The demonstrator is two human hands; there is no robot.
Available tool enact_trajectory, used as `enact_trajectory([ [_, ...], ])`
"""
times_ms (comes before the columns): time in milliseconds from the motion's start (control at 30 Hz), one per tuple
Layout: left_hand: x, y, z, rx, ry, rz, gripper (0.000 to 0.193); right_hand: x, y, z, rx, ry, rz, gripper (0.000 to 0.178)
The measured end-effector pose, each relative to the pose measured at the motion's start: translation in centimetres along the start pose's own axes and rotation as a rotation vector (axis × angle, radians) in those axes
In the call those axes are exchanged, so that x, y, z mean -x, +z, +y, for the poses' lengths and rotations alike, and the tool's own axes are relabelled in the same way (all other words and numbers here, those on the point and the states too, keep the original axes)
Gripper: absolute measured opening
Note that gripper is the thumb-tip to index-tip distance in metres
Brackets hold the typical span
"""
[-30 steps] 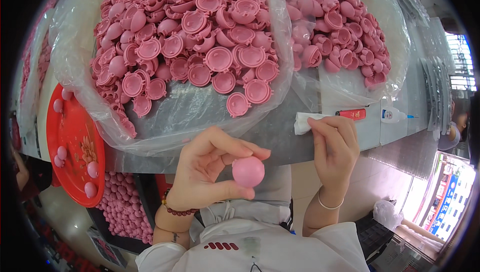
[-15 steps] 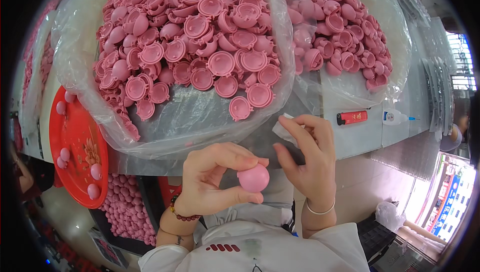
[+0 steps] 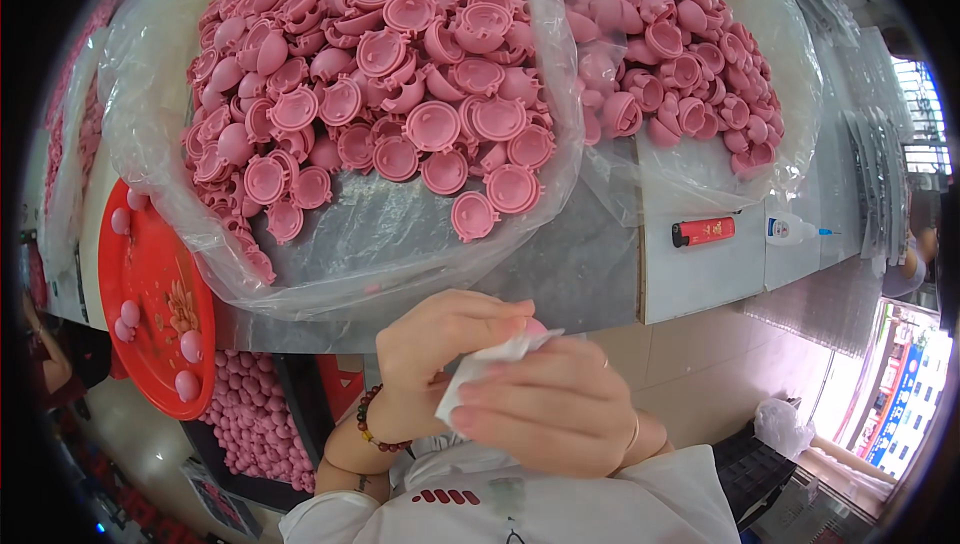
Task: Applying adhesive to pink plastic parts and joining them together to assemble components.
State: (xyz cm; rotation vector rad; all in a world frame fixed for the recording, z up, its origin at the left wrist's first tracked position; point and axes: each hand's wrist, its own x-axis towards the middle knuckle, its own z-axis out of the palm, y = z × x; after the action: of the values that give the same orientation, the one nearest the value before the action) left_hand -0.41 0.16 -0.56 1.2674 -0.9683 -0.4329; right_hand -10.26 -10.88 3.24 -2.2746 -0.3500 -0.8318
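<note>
Just in front of the table edge, my left hand (image 3: 428,339) is closed around a small pink ball (image 3: 536,326); only a sliver of it shows. My right hand (image 3: 560,409) grips a white wipe (image 3: 495,352), tissue or cloth, and presses it over the ball. The two hands touch, and the right fingers cover most of the ball. Beyond them, a heap of pink half-shells (image 3: 383,54) with rims and small tabs lies in a clear plastic bag (image 3: 300,301) on the grey table.
A second heap of pink shells (image 3: 685,69) lies at the back right. Nearby are a red lighter (image 3: 703,232) and a small blue-tipped bottle (image 3: 790,231). At left, a red tray (image 3: 150,354) holds several pink balls, above a dark crate of balls (image 3: 258,424). Other people partly show at both sides.
My right hand has moved left and down from beside the ball, bringing the white wipe onto it. My left hand keeps its hold on the ball, now mostly covered.
</note>
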Motion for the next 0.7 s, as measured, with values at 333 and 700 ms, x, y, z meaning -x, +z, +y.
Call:
enact_trajectory([
  [333,0.0,0.2,0.3,0.167,-0.068,0.086,0.048,1.6,-3.7,2.5,0.523,0.386,0.248,0.025],
  [700,2.1,-10.1,5.6,-1.049,-0.118,0.810,0.028,7.3,-9.2,5.1,0.689,0.371,0.631,0.022],
])
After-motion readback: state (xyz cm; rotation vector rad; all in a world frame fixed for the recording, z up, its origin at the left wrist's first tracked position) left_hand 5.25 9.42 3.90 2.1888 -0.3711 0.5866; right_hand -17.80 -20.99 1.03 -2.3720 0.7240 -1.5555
